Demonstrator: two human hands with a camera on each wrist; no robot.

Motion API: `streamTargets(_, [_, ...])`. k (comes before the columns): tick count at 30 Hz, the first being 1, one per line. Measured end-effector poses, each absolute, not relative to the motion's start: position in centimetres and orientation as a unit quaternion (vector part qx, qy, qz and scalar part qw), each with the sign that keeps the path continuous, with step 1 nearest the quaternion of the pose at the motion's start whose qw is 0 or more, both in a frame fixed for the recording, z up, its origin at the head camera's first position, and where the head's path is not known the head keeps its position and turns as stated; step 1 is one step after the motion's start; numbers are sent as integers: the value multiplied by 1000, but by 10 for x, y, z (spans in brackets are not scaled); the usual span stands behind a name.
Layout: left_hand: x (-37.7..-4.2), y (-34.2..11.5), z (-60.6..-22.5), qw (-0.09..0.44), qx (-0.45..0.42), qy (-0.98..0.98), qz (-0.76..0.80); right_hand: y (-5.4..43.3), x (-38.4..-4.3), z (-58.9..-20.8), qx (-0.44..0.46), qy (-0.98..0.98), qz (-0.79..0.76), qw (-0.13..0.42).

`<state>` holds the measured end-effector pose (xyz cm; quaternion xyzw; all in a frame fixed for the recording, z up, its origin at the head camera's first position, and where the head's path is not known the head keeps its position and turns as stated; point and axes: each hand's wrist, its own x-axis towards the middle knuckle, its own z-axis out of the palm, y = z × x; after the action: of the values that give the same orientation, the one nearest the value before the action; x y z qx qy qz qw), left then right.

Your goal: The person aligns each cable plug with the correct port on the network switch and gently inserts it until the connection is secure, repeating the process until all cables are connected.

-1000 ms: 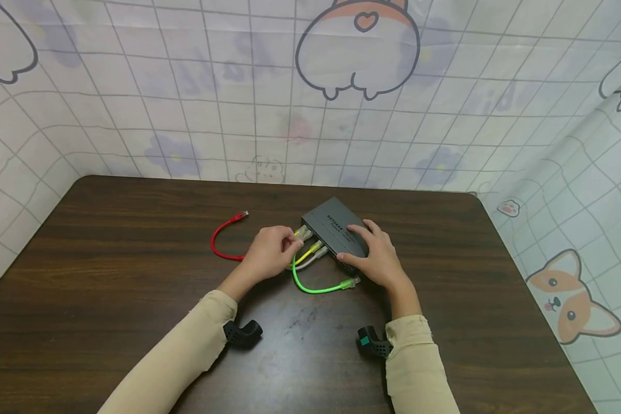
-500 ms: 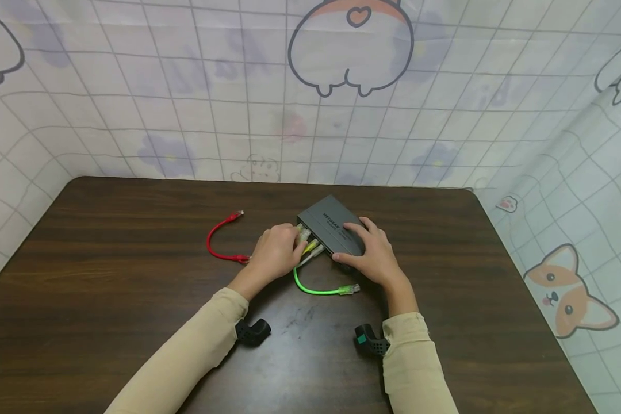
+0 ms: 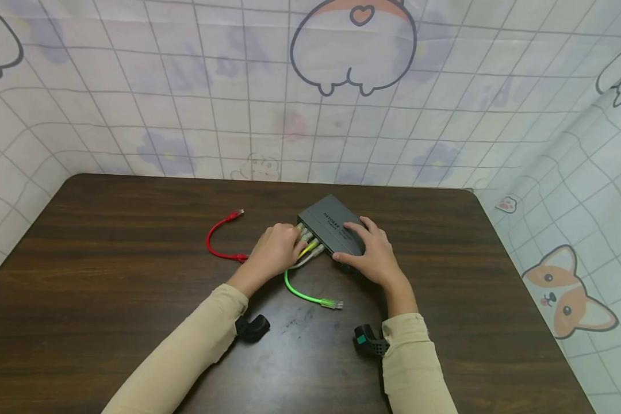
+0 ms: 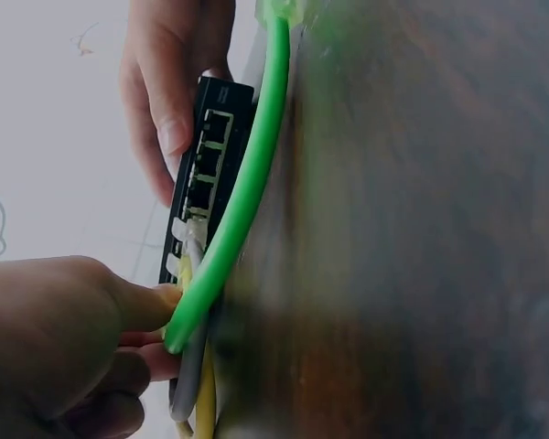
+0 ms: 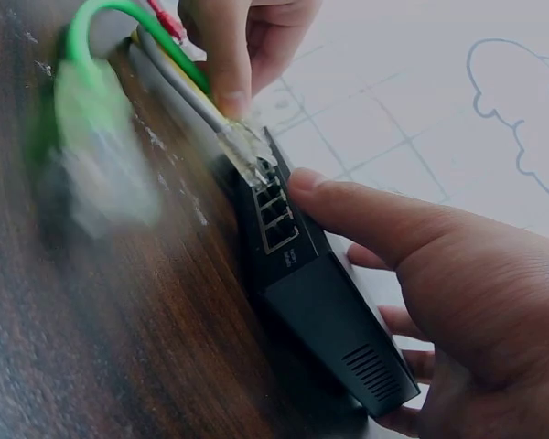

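A dark grey NETGEAR network switch (image 3: 325, 217) sits near the table's far side, tilted in the right wrist view. My right hand (image 3: 376, 256) grips it, thumb at the port edge and fingers over the top. At the ports, my left hand (image 3: 275, 248) pinches a green network cable (image 4: 247, 192) near one end, between thumb and fingers; that end's plug is mostly hidden. The cable's other end, with a clear plug (image 3: 332, 304), hangs free. A grey-white cable (image 3: 306, 260) and a yellow cable (image 3: 307, 248) run into neighbouring ports. Several ports (image 4: 206, 165) beside them hold nothing.
A short red network cable (image 3: 213, 244) lies curved left of my left hand, one end partly behind it. The dark wooden table (image 3: 134, 259) meets a patterned cloth (image 3: 212, 115) at its back edge. Each wrist wears a black camera mount (image 3: 253, 329).
My left hand has moved in toward the switch ports. The green cable's free end has swung left and toward me. My right hand keeps its hold on the switch.
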<state>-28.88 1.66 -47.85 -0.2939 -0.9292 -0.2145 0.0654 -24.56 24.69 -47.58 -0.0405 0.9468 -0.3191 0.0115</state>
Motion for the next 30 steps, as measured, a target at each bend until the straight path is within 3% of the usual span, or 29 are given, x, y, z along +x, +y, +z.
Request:
streamTargets(12, [-287,18,-475,38,-327,-918,-221,248,-245,-478,-43,947,-319,9])
streamTargets(30, [-283,20,-473,43,-280,-948,-144,247,-246,-477,-41,949,-312,8])
